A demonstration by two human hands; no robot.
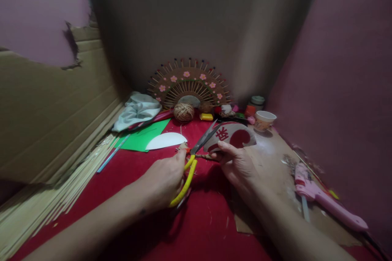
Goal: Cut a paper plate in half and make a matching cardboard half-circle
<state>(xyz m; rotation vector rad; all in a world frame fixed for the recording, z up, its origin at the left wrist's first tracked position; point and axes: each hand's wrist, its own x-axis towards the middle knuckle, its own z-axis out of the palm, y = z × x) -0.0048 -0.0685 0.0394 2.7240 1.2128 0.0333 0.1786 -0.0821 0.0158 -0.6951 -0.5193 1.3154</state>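
Note:
My left hand (167,177) is closed on a pair of scissors (190,177) with yellow handles. The parted blades point up and to the right. At the thumb tip a small orange and brown bit (183,149) pokes out; its kind is unclear. A short brown twisted cord (202,155) runs from beside the scissors to my right hand (237,163), whose thumb and fingers pinch its end. Just beyond that hand lies a grey fan-shaped piece (248,135) with a dark red character and curved red patches. A white half-disc (165,141) lies beyond my left hand.
A matchstick fan (186,74) stands at the back behind a twine ball (183,112). Green paper (134,140) and many thin sticks (73,179) lie left. On the right are a paper cup (265,120), cardboard (249,212) and a pink glue gun (330,202).

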